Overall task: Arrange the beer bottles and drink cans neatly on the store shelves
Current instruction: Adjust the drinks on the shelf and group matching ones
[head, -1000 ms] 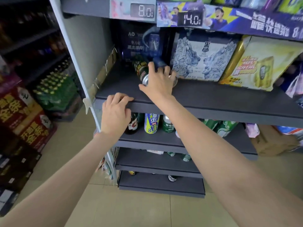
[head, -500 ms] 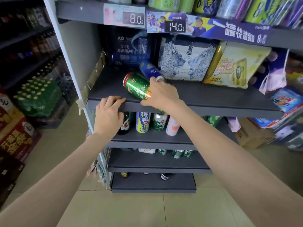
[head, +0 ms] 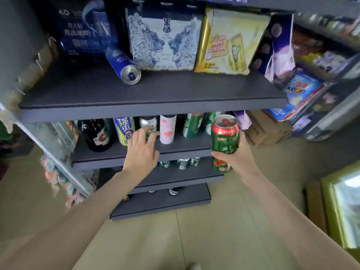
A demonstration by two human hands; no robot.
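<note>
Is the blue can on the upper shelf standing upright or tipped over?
Tipped over: the blue can lies on its side, its silver end facing the camera.

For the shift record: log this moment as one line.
right hand: grips green can, upright, off shelf | left hand: fingers at silver can, second shelf | blue can: lying on upper shelf

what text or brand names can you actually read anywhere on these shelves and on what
"黑狮": white lion-print carton.
"AO": dark blue carton, top left; its other lines are blurred.
"8": yellow and blue can.
"KE": blue pack; the rest is unclear.
Green can in the right hand, yellow carton, blue lying can: print too blurred to read.
</note>
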